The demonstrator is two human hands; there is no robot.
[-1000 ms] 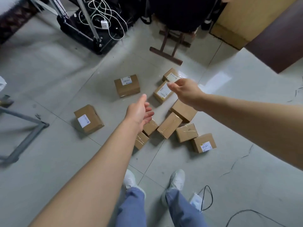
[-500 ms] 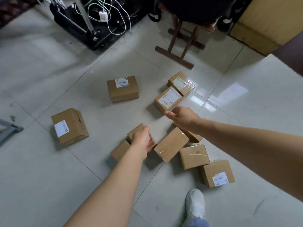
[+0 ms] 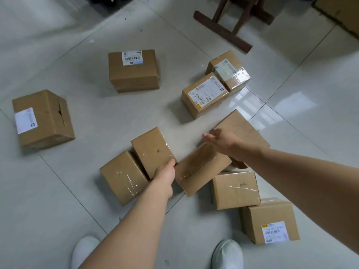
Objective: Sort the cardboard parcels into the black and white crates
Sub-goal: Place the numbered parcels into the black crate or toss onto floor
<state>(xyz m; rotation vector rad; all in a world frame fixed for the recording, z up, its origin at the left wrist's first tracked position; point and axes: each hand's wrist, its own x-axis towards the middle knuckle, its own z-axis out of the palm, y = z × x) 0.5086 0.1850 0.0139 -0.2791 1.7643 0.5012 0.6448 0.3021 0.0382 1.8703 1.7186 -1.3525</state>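
Several brown cardboard parcels lie scattered on the tiled floor. My left hand is closed on the near corner of a small taped parcel, which leans against another small parcel. My right hand hovers open, fingers spread, over a long taped parcel and a flat parcel; I cannot tell if it touches either. More parcels lie near right, far right, far middle and left. No crate is in view.
The dark wooden foot of a stand rests on the floor at the top right, with a tan panel in the corner beyond it. My white shoes stand at the bottom edge.
The view has dropped closer to the floor. Both hands have come down to the parcels; the left has closed on the small taped parcel, the right has opened over the long one.
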